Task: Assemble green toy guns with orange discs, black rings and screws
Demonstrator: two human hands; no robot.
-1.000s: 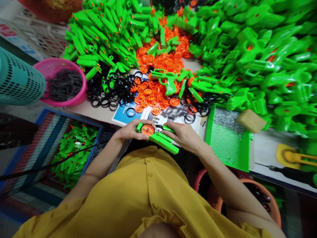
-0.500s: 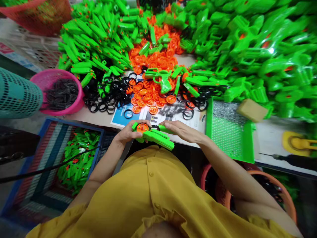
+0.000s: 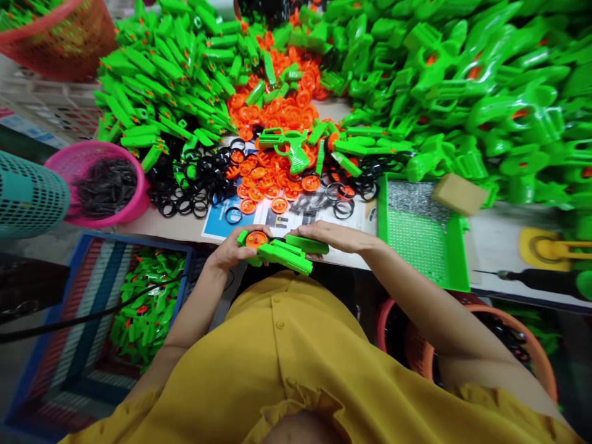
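Note:
My left hand (image 3: 227, 250) is closed around the rear of a green toy gun (image 3: 285, 257) at the table's front edge. An orange disc (image 3: 256, 239) is set in the gun, by my left thumb. In my right hand (image 3: 340, 237) is a long green plastic piece (image 3: 311, 245), lying alongside the gun's far side, fingers flat over it; whether the two are joined I cannot tell. A black part shows between them. Just beyond lie loose orange discs (image 3: 278, 205) and black rings (image 3: 234, 214) on a printed sheet (image 3: 213, 223).
Green parts (image 3: 157, 86) heap at the back left, green gun shells (image 3: 499, 92) at the right. A pink basin (image 3: 143, 197) holds dark pieces. Right are a green tray (image 3: 414, 240), a tan block (image 3: 460, 194) and a screwdriver (image 3: 531, 277). A blue crate (image 3: 78, 259) stands low left.
My hands and the toy gun shift slightly left in view, along with the table. The long green piece now shows more of its length past my right fingers.

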